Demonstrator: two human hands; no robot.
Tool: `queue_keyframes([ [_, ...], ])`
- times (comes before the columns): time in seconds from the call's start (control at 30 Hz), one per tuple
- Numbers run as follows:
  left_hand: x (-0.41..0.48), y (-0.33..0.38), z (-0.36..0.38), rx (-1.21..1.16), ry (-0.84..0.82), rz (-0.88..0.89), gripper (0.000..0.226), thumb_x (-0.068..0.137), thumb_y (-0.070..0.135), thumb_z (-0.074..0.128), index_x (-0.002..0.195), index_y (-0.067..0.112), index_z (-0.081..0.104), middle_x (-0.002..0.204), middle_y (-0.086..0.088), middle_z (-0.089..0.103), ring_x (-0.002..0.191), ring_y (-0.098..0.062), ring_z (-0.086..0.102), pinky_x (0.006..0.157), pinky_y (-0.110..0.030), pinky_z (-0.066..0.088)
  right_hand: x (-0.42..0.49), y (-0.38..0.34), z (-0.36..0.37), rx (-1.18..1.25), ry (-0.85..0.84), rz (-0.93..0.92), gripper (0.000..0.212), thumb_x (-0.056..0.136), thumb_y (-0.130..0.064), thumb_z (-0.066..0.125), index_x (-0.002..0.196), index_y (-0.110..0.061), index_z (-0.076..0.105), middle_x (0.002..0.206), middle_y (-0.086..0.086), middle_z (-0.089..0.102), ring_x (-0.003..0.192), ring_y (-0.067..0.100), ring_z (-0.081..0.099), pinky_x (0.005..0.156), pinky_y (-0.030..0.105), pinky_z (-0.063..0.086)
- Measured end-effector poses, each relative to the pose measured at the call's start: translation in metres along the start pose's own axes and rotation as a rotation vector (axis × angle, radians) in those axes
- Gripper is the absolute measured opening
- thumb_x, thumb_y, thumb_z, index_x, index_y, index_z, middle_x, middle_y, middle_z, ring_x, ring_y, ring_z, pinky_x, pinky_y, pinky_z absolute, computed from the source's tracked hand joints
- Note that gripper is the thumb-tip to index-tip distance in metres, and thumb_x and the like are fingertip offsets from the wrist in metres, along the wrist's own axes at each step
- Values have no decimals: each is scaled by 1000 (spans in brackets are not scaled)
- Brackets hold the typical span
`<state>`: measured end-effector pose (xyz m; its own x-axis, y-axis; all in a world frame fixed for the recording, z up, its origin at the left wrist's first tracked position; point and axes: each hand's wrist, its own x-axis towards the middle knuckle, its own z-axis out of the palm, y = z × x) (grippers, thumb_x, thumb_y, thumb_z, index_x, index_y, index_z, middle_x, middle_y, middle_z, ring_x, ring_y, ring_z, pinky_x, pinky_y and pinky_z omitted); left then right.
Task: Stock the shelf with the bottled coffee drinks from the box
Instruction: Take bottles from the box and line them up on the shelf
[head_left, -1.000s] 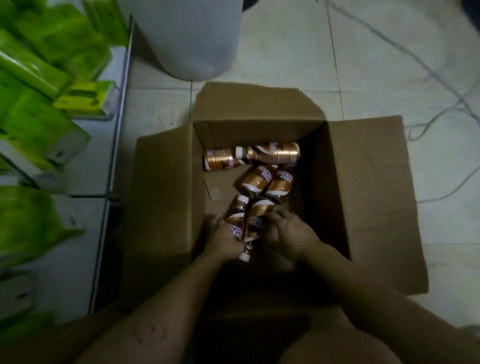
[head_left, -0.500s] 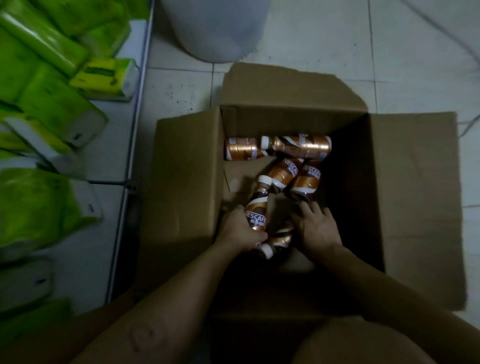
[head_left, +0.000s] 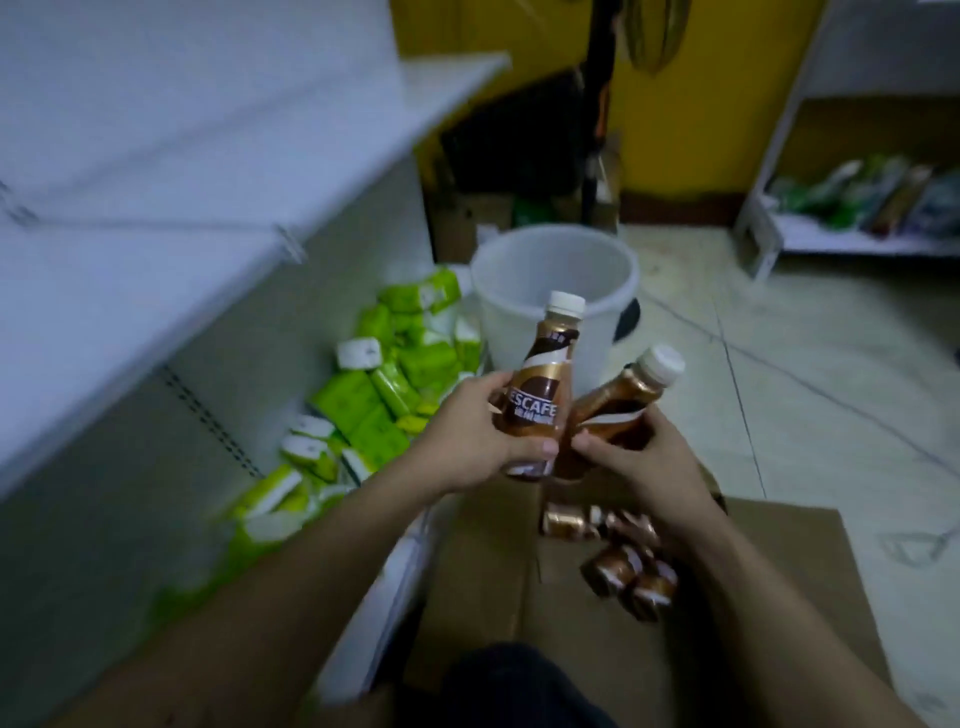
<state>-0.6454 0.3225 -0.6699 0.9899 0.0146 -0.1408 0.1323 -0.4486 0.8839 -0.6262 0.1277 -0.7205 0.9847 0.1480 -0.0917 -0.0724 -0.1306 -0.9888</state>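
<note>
Dim, bluish indoor light leaves the box (head_left: 483, 561) interior in shadow, while motion blur smears the shelf (head_left: 156, 156) at left and wide-angle distortion bends the frame edges.

To your left, green and white plastic-wrapped packs (head_left: 384, 400) lie heaped along the floor. Just beyond them you have a round white plastic bucket (head_left: 555, 275) standing upright on the pale tiled floor (head_left: 810, 395). Behind it rises a yellow wall (head_left: 696, 98), and far right you see blurred coloured packets (head_left: 878, 195) lying on a low white rack (head_left: 769, 234).
</note>
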Motion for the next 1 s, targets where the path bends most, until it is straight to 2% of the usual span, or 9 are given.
queue_keyframes([
  [0.13,-58,70,-82,79,154,175,78,64,5,87,132,23,52,100,9,59,89,-16,67,80,-27,57,-17,-97,40,96,-42,-168,35,76,-16,80,107,-11,65,99,9,74,93,24,72,79,36,60],
  [0.23,-108,110,-143,225,334,279,69,68,17,85,128,29,53,97,11,62,82,-8,64,71,-16,52,-37,-166,87,155,-109,-282,30,77,-15,78,103,-5,68,96,15,74,90,28,72,70,38,59],
  [0.37,-186,150,-233,431,606,250,64,65,46,83,121,35,53,92,15,59,78,5,56,65,-15,45,-64,-254,161,188,-255,-427,24,74,-21,81,95,-14,72,89,6,76,85,19,74,63,30,57],
  [0.5,-267,161,-308,559,758,114,62,63,46,83,112,29,48,92,12,56,83,-8,59,70,-29,53,-99,-322,240,105,-511,-535,23,74,-24,82,93,-15,72,90,2,74,82,16,73,66,28,58],
  [0.6,-318,144,-344,572,824,-6,70,59,32,87,115,26,46,97,11,57,87,-12,60,73,-32,55,-124,-343,303,-5,-657,-570,23,67,-23,85,85,-16,72,85,2,73,81,19,73,71,38,61],
  [0.7,-358,109,-368,545,916,-95,63,62,20,84,115,23,49,100,4,64,89,-18,64,79,-39,57,-147,-342,361,-83,-812,-518,37,64,-15,84,96,-12,65,89,9,72,85,26,73,76,45,62],
  [0.8,-384,73,-381,529,993,-196,48,71,15,75,110,18,48,103,-2,64,88,-21,61,74,-33,52,-166,-330,404,-124,-938,-448,40,68,-6,78,101,-13,55,94,14,69,86,29,71,75,42,61],
  [0.9,-392,52,-388,565,1060,-291,39,73,19,72,101,16,46,97,-2,57,83,-21,54,67,-30,42,-173,-319,432,-186,-1013,-458,40,66,-2,76,100,-12,56,89,12,67,79,25,66,74,41,59],
  [1.0,-396,51,-400,665,1083,-324,38,75,20,73,103,15,49,100,-7,61,86,-25,58,64,-31,43,-175,-313,445,-216,-1068,-459,41,67,3,74,102,-9,57,81,9,63,75,24,62,76,42,58],
])
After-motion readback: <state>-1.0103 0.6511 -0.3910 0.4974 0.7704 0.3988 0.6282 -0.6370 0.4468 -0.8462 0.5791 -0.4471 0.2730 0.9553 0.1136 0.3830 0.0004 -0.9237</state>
